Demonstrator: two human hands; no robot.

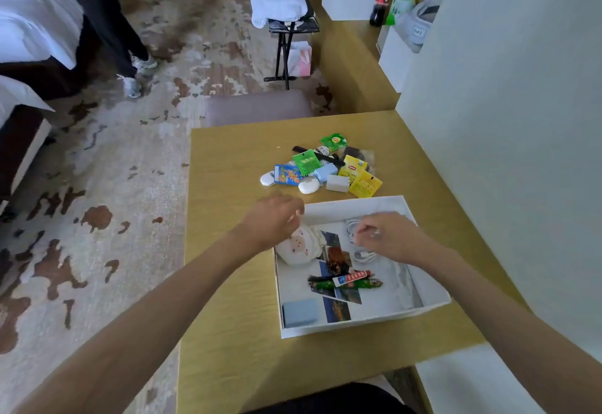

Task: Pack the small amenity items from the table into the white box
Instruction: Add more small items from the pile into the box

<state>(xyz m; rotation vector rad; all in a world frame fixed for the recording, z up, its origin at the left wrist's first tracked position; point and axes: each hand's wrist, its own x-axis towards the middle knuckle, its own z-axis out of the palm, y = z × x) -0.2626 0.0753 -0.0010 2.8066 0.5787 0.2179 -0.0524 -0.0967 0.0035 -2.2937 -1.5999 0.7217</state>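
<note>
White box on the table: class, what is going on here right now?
A person is packing small items into the white box. The right hand is at a coiled white cable inside it; the left hand hovers over the box's far left corner. A pile of sachets and small items waits on the table beyond.

This is a hotel guest room. Beds with white linen (35, 19) stand on a patterned carpet (97, 218), a folding luggage rack (286, 32) holds white towels, and tea sachets (358, 175) and small toiletries lie heaped on the yellow-wood bench (234, 250).
</note>
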